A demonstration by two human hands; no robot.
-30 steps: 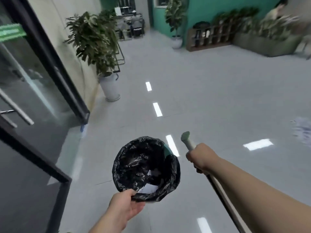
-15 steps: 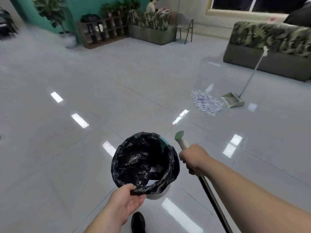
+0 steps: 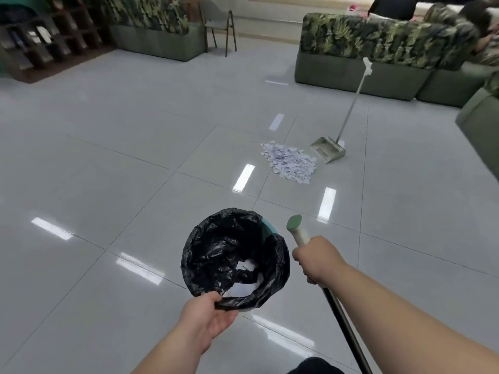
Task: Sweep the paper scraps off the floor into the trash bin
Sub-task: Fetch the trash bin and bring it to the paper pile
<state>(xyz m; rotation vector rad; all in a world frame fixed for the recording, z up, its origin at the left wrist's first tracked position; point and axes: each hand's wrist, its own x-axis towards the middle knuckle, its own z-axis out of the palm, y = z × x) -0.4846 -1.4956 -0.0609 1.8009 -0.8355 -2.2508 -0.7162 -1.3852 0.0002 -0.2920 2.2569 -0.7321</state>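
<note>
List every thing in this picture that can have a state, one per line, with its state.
trash bin: lined with a black bag, some white paper inside.
broom handle: held slanted, head out of view.
left hand: grips the bin's near rim.
right hand: grips the broom handle.
paper scraps: heaped on the floor.
dustpan: stands beside the heap, unheld.

Glossy grey tiled floor (image 3: 135, 157), leaf-patterned green sofas (image 3: 378, 55), chair (image 3: 220, 25), shelf (image 3: 40, 44)
</note>
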